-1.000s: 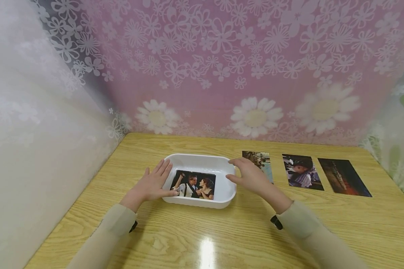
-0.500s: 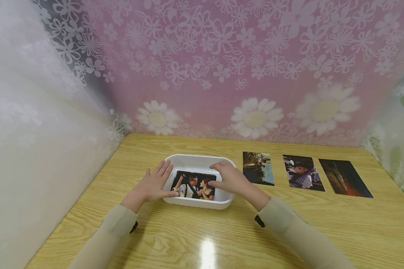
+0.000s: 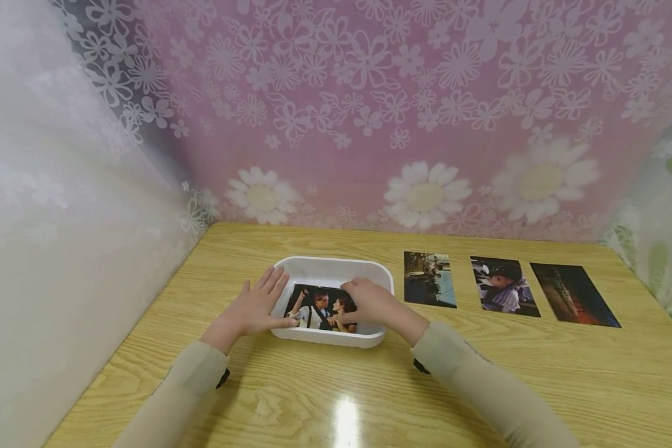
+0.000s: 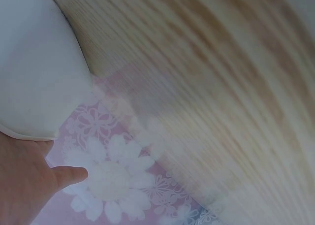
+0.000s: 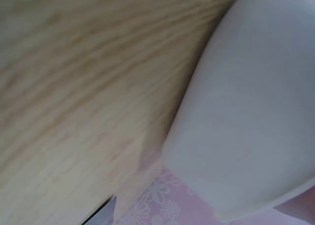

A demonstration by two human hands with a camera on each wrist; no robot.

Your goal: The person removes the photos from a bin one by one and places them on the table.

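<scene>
A white rectangular tray stands on the table with a photo print of two people lying flat inside. My left hand rests at the tray's left end, fingers spread over the rim and thumb at the near left corner. Reaching in over the right end, my right hand has its fingertips and thumb over the print's right part, a gap between them. Each wrist view mostly shows the tray's outer wall; the right hand shows only a little there, its fingertips hidden.
Right of the tray, three more photo prints lie in a row: a waterside scene, a person in a dark cap and a dark picture. Flowered pink cloth hangs behind the wood-grain table.
My right hand has moved left from the tray's right rim to over the print inside, uncovering the waterside print. The left hand stays in place.
</scene>
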